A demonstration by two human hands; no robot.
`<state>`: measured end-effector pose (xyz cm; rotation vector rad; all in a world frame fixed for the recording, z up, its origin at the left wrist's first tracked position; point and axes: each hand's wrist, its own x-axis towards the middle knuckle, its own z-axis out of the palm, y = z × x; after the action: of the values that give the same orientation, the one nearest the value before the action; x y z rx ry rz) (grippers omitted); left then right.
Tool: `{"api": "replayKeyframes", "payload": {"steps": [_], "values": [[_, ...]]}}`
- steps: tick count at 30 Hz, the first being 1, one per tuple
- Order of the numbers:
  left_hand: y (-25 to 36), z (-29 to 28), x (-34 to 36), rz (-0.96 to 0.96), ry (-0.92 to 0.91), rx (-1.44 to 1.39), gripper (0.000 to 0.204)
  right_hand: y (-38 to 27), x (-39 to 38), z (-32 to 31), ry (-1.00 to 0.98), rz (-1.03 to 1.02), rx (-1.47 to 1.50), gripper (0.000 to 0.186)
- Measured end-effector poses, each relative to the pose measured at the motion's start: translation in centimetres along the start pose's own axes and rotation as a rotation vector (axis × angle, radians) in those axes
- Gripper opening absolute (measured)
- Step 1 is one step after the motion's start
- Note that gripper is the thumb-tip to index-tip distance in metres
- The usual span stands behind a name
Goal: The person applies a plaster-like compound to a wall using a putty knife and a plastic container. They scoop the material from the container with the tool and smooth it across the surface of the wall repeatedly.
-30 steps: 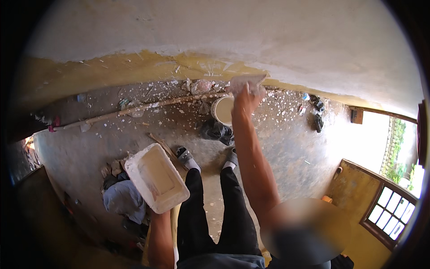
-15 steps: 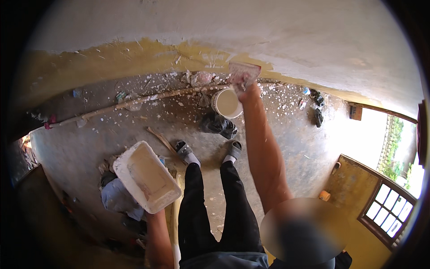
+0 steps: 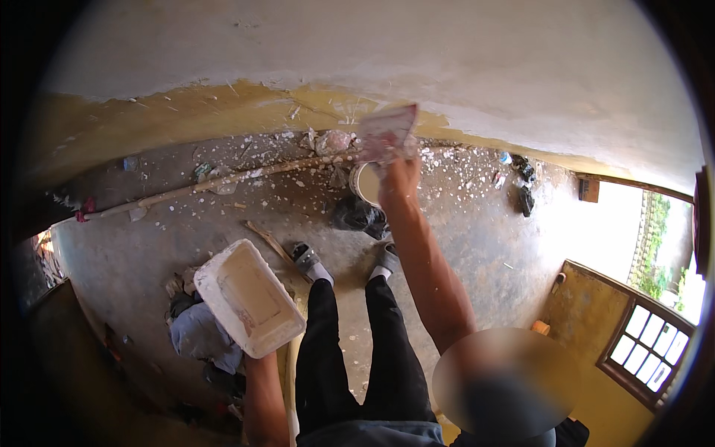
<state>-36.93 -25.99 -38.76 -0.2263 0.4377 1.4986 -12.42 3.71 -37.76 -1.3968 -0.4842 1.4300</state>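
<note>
My right hand (image 3: 401, 173) is stretched out toward the wall (image 3: 477, 67), its fingers closed round a broad putty knife (image 3: 389, 128). Whitish filler with reddish smears coats the wide blade, which is slightly blurred. On the left, a white rectangular plastic tray (image 3: 249, 298) with pale paste inside is held up, tilted, on my left hand (image 3: 259, 361). The tray hides those fingers; only the wrist and forearm show beneath it. A pale grey coat covers most of the wall, above a yellow strip (image 3: 201, 112) along its foot.
A white bucket (image 3: 366, 185) of pale paste stands beyond my feet, beside a black plastic bag (image 3: 357, 214). A long wooden pole (image 3: 246, 176) lies along the wall among white flakes. Cloth (image 3: 197, 331) lies at left; a window-paned door (image 3: 646, 346) is at right.
My right hand has drawn the putty knife back and left, and the blade has turned. The tray has shifted slightly right and down with my left hand.
</note>
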Motion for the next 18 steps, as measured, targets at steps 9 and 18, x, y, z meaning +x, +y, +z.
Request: {"api": "replayKeyframes", "payload": {"steps": [9,18], "values": [[0.6,0.9,1.0,-0.057,0.001,-0.029,0.074,9.1,3.7,7.3,0.103,-0.657,-0.618,0.034],[0.5,2.4,1.0,0.029,-0.033,0.081,0.069,10.1,9.8,-5.0,0.246,0.268,0.49,0.01]]}}
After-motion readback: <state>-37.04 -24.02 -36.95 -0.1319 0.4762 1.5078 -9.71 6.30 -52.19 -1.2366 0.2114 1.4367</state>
